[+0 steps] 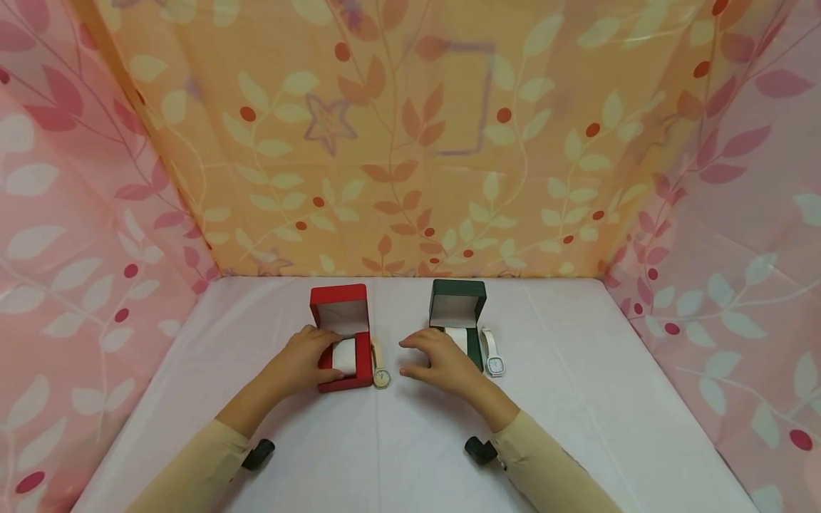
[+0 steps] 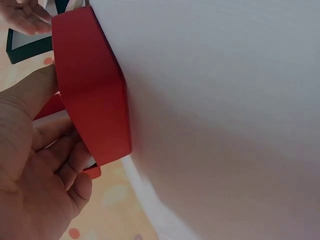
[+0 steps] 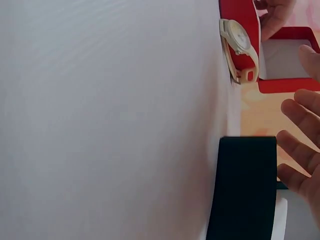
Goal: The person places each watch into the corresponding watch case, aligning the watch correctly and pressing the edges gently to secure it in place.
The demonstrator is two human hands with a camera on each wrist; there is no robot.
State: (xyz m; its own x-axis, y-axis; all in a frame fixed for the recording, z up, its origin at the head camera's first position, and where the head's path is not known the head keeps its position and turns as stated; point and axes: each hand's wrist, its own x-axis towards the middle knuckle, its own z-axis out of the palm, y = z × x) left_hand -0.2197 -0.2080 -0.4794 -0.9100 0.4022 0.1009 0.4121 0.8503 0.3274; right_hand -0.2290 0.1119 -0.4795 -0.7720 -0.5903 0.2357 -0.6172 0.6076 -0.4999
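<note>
Two lidded boxes on the white cloth [image 1: 385,449], both with lids raised at the far side. Red box [image 1: 363,360] directly under left hand [image 1: 303,360]; white cushion [image 1: 345,356] inside it, framed by thumb at near end and fingers at far end. Left fingers bent, reaching into the box; cannot tell whether pinching the cushion, tips partly hidden. Cream-strapped watch [image 1: 380,372] just beside the red box's right wall, dial toward the near side, between red box and right hand [image 1: 442,362]. Right fingers and thumb spread apart, loosely bent, nothing held, tips directed left toward the red box. Green box [image 1: 474,347] partly hidden by right hand; contact unclear. White-strapped watch [image 1: 492,356] along the green box's right wall. Both forearms angled inward from below, beige sleeves [image 1: 192,467] ending above the wrists, small black attachment [image 1: 259,454] at each inner cuff.
</note>
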